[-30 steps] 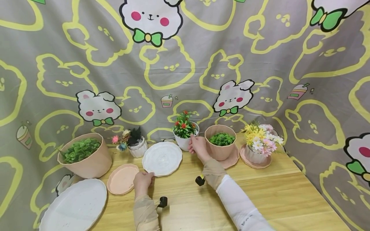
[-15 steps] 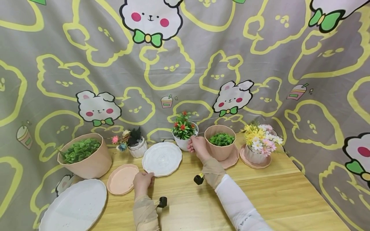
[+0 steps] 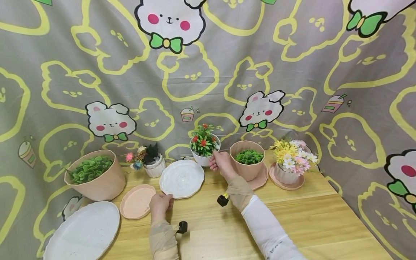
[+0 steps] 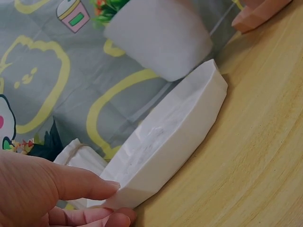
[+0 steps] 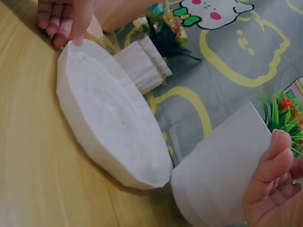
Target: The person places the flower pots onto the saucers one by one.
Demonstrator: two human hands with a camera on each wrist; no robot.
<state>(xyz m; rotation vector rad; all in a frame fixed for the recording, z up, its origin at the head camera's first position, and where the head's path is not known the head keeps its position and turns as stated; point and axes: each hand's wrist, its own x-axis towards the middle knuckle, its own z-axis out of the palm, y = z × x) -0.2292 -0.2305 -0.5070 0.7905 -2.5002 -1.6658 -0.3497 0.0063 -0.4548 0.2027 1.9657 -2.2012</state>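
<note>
My left hand point(image 3: 160, 207) pinches the near rim of a white faceted plant saucer point(image 3: 182, 178), thumb on top and fingers below in the left wrist view. The saucer lies on the wooden table. Beyond its far right edge, my right hand point(image 3: 223, 164) grips the rim of a white flowerpot point(image 5: 220, 165), which holds a green plant with red flowers point(image 3: 203, 141). In the left wrist view the pot point(image 4: 161, 35) shows tilted, its base right at the saucer's far edge. My right fingers partly hide the pot's side in the head view.
Left: a large pink pot point(image 3: 108, 180) with greenery, a big white tray point(image 3: 84, 231), a small pink saucer point(image 3: 138, 201) and a small white flowerpot point(image 3: 156, 167). Right: a pink pot point(image 3: 248, 169) on a saucer and a daisy pot point(image 3: 286, 175). A patterned curtain point(image 3: 208, 72) hangs behind.
My right hand has moved slightly left, and the white flowerpot has shifted up and left toward the saucer, tipping a little. The left hand and saucer have stayed put.
</note>
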